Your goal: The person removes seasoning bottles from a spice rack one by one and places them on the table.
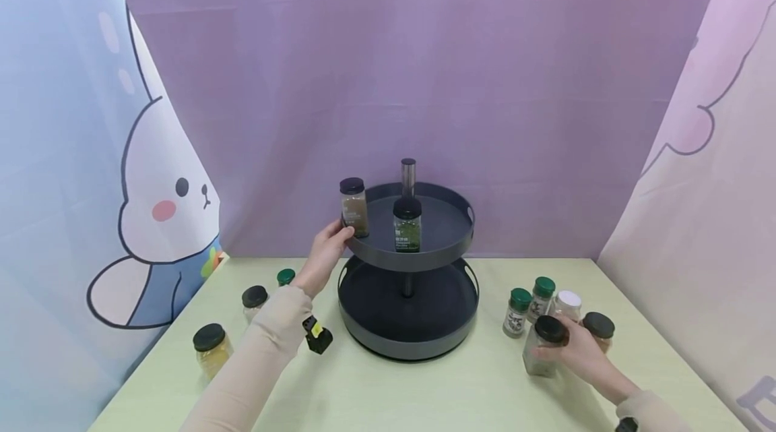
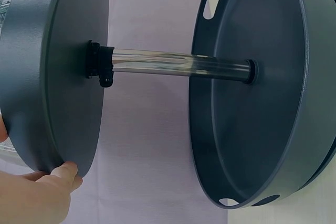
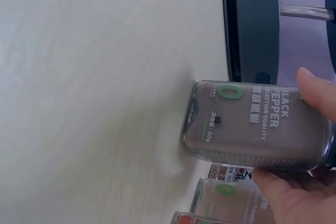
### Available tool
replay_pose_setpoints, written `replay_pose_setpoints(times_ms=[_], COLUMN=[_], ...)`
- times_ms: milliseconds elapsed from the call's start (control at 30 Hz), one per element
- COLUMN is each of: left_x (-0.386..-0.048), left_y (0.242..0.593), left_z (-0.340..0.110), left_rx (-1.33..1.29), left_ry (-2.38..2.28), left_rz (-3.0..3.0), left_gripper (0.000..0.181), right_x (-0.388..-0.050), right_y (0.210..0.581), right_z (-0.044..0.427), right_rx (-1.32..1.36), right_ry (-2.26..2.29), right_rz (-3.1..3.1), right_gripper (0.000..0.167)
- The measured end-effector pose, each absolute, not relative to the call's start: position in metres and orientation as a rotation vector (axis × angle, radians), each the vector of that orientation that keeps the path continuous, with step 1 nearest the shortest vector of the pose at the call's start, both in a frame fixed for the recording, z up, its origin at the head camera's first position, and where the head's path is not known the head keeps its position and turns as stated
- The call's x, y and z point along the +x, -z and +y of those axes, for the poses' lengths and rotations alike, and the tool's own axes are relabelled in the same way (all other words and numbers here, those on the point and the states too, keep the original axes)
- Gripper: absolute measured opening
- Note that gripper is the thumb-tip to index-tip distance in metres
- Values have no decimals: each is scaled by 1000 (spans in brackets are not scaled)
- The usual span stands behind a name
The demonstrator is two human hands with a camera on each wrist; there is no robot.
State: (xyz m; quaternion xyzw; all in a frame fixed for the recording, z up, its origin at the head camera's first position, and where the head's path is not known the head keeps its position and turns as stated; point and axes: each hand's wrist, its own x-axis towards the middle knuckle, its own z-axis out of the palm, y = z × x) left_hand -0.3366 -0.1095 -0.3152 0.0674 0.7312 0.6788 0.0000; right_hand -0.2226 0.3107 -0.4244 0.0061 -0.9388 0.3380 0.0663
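A two-tier dark grey round tray stand stands mid-table. My left hand grips the left rim of its upper tray, fingers against the underside. Right at that hand, a black-capped jar of brown powder stands at the upper tray's edge. A black-capped jar with green contents stands at the front of the same tray. On the right, my right hand holds a clear black pepper jar near its black cap. Whether the jar's base touches the table, I cannot tell.
Beside the right hand are two green-capped jars, a white-capped jar and a black-capped jar. Left of the stand are a green-capped jar, a black-capped jar and a yellow-filled jar. Purple cloth hangs behind.
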Motion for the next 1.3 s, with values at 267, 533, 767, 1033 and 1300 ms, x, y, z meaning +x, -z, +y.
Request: replay_pose_setpoints(times_ms=[267,533,767,1033,1300], left_x=[-336,-334,-335,-334,-333], left_y=[316,315,314,312,313], left_z=[-110,-110,-110,-111,-110], left_rx=[207,193,182,189,174], left_ry=[-2120,-2127,-2126,-2127,-2123], left_rz=[2306,2308,2319,2327,2320], left_gripper=[58,58,57,57,58], right_x=[-222,-223,-222,-222,-215], right_y=[424,423,421,414,390], right_z=[312,313,314,315,315], right_rx=[28,45,59,166,337], right_ry=[-1041,-1090,-1156,-1221,-1140], right_rz=[-2844,-2864,-2863,-2798,-2800], right_gripper=[85,88,85,83,83])
